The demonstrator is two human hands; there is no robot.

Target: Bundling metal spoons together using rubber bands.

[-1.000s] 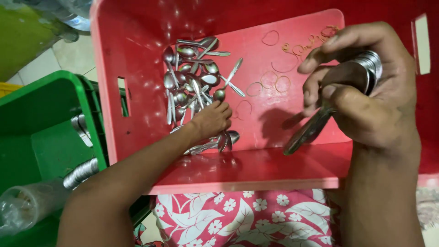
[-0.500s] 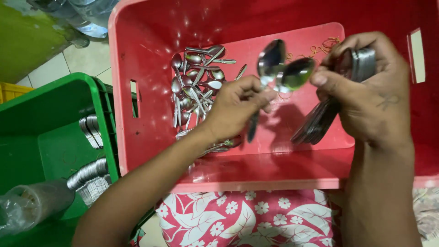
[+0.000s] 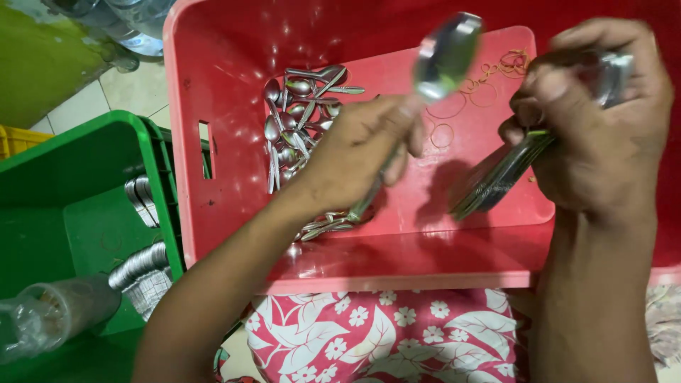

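My left hand grips a metal spoon by its handle, bowl raised above the red plastic crate. My right hand holds a stacked bundle of spoons, their handles fanning down to the left and their bowls tucked against my fingers. Loose spoons lie in a pile on the crate floor, behind and left of my left hand. Several rubber bands lie scattered on the crate floor between the two hands.
A green crate stands to the left with bundled stacks of spoons inside. A clear plastic bag rests at its near corner. Floral fabric covers my lap below the red crate. Tiled floor shows at top left.
My left hand rose from the spoon pile with a spoon and lifted it higher toward my right hand. My right hand shifted up and right with its bundle.
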